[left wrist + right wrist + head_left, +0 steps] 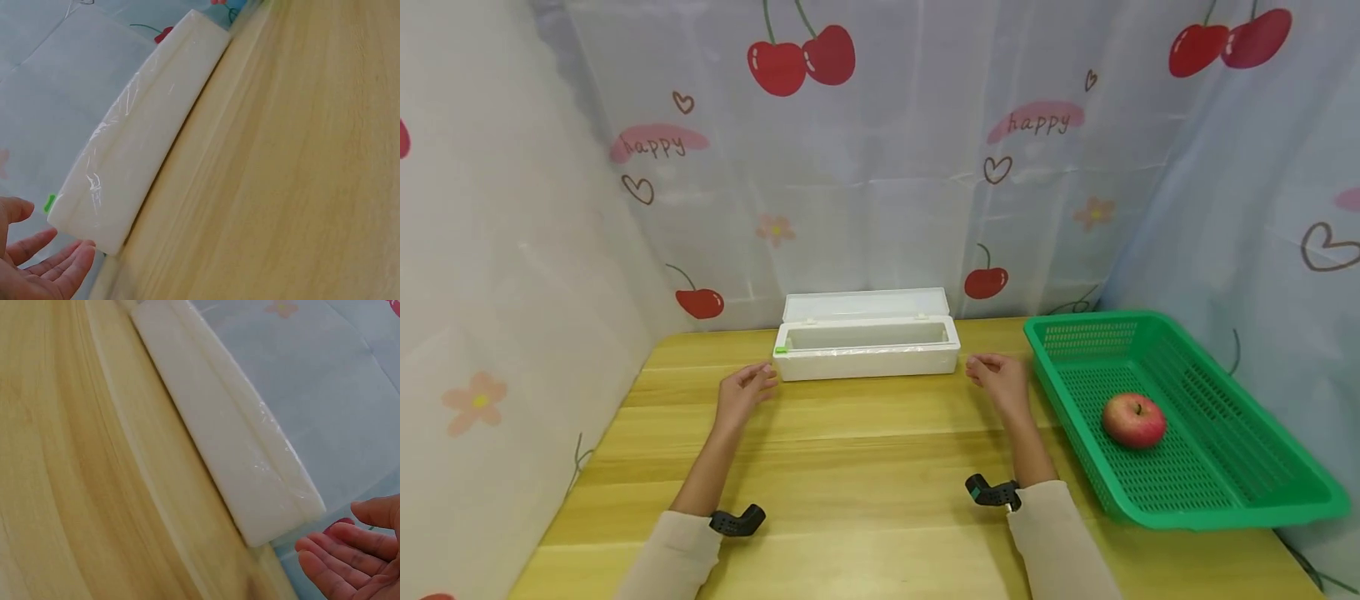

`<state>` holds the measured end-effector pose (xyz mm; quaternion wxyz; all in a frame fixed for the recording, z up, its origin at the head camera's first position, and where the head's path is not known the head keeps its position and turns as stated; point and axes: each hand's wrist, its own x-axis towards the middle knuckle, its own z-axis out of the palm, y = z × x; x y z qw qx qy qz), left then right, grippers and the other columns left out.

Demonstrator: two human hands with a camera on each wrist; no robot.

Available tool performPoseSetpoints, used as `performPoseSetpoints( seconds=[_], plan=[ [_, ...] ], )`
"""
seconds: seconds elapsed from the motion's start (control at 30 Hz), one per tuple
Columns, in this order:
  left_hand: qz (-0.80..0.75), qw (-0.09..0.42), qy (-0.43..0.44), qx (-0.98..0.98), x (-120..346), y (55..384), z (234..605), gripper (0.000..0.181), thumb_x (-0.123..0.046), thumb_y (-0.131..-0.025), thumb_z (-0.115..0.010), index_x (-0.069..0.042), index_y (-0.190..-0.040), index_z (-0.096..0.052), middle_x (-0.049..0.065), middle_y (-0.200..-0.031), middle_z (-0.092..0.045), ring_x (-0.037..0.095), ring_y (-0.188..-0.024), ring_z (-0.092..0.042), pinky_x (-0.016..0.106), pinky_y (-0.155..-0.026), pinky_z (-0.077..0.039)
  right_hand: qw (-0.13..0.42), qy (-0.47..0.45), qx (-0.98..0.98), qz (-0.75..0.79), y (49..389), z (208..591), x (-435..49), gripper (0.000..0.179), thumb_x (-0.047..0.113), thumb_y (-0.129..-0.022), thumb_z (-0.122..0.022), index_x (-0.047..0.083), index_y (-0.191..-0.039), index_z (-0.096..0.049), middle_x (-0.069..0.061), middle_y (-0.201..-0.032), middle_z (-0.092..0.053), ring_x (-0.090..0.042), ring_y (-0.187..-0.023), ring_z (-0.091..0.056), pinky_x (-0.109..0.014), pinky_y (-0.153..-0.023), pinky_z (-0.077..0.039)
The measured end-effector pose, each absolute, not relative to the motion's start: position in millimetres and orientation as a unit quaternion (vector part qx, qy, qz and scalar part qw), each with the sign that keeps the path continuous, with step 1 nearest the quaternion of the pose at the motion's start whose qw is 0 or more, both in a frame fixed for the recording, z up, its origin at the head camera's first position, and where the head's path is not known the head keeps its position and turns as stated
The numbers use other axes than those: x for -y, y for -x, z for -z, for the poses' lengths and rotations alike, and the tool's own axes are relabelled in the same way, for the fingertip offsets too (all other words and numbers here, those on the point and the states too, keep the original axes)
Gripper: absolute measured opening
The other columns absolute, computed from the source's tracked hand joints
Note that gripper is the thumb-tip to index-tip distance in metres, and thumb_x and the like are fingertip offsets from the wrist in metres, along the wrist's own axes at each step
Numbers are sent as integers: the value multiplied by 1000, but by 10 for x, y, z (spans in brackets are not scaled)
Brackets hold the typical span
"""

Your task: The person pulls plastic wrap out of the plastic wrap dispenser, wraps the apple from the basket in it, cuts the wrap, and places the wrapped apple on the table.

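Note:
A long white cling film dispenser box [868, 363] stands at the back of the table with its hinged lid [865, 306] raised. Clear shiny film lies along its front edge, and a small green slider [781, 350] sits at the left end. Just off the box's left end is my left hand [743, 397], its fingers loosely bent and holding nothing. In the left wrist view its fingertips come very close to the box end; whether they touch, I cannot tell. My right hand [1003, 387] hovers beside the right end, relaxed, with a gap between it and the box.
To the right, a green plastic basket [1075, 414] holds one red apple [1135, 421]. A cherry-patterned curtain [880, 208] hangs close behind the box and along both sides. The wooden table [865, 492] runs toward me between my forearms.

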<state>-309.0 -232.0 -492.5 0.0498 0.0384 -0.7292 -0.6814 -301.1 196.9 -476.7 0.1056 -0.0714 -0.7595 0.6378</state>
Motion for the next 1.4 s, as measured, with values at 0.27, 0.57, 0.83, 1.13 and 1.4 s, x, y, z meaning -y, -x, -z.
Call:
performPoseSetpoints(
  seconds=[0.27,0.57,0.83,1.13,1.4],
  plan=[
    [716,49,-50,695,2289,3143,5103,50,-29,-103,-61,10,-135,-57,29,-133,-61,39,-123,-61,45,-104,-49,87,128,681,-716,3106,5002,-1923,36,13,-99,-68,-14,-123,-64,-24,-106,-73,-15,-84,-74,-32,-84,-60],
    [724,55,-40,686,2233,3190,5190,42,-21,-103,-62,12,-130,-61,28,-127,-65,37,-122,-62,43,-104,-49,60,113,625,-770,3179,5148,-1846,34,8,-98,-67,-17,-121,-61,-17,-100,-75,-18,-86,-75,-33,-83,-60],
    [729,39,-32,682,2218,3233,5272,39,-19,-101,-66,10,-127,-64,24,-124,-68,35,-121,-63,39,-101,-52,43,96,603,-790,3245,5215,-1799,37,8,-99,-67,-18,-124,-59,-19,-105,-75,-20,-90,-75,-32,-82,-60],
    [734,7,-2,679,2193,3324,5317,45,-23,-97,-72,8,-128,-62,18,-122,-70,24,-115,-68,37,-100,-52,38,93,580,-808,3307,5210,-1779,35,6,-98,-67,-19,-121,-60,-15,-98,-76,-20,-88,-76,-32,-81,-61],
    [741,2,6,672,2169,3362,5336,44,-20,-96,-73,10,-127,-62,18,-117,-72,23,-110,-70,40,-100,-52,34,88,578,-811,3322,5243,-1769,37,9,-94,-74,-15,-119,-63,-10,-93,-77,-19,-86,-75,-33,-81,-61]
  ],
)
